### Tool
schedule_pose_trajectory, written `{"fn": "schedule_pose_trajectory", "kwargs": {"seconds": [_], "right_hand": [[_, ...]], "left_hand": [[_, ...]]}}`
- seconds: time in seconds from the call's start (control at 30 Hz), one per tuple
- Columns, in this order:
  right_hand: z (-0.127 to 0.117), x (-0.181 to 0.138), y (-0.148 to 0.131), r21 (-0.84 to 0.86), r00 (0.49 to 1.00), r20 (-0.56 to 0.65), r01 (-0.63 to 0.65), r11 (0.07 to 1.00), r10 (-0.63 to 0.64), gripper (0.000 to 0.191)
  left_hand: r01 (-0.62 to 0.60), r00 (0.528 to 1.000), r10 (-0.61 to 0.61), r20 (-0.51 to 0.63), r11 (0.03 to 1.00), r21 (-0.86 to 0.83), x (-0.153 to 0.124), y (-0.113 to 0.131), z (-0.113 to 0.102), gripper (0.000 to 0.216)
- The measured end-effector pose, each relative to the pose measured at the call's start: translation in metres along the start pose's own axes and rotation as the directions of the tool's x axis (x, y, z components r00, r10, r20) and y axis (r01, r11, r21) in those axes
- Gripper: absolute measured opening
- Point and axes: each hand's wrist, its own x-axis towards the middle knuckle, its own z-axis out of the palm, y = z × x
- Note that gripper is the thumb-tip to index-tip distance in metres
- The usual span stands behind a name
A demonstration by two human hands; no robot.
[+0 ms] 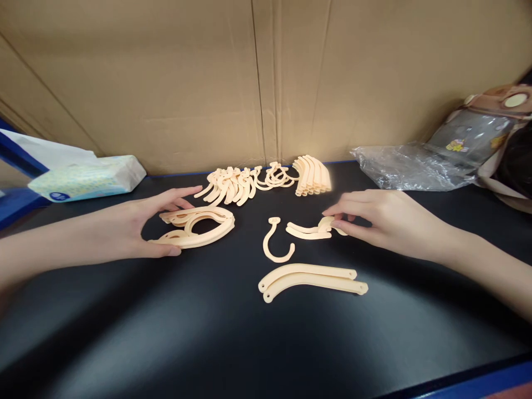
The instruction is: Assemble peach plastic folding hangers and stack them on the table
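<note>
My left hand (143,224) lies on the black table, fingers spread around a stack of cream plastic hanger assemblies (198,226), thumb under its near edge and fingers over the far side. My right hand (376,219) pinches the right end of two short curved cream pieces (310,230). A single cream hook (275,244) lies between the hands. Two long curved cream arms (311,280) lie side by side nearer to me.
At the back by the cardboard wall lie several loose hooks (233,183) and a neat stack of curved arms (312,174). A tissue pack (89,177) sits far left. A crumpled clear plastic bag (409,166) and a bag-like object (490,130) are far right.
</note>
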Motion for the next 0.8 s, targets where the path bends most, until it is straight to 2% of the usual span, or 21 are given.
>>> {"fn": "schedule_pose_trajectory", "kwargs": {"seconds": [0.53, 0.8], "right_hand": [[0.0004, -0.0003, 0.0004, 0.007, 1.0, 0.003, -0.007, 1.0, 0.007, 0.028], [0.0, -0.0004, 0.0, 0.005, 1.0, 0.006, -0.013, 1.0, 0.013, 0.028]], "left_hand": [[0.036, 0.999, -0.036, 0.006, 0.999, 0.011, -0.0015, -0.0019, -0.0009, 0.089], [0.002, 1.0, -0.002, 0.007, 1.0, -0.003, -0.0006, -0.0005, -0.0013, 0.086]]}}
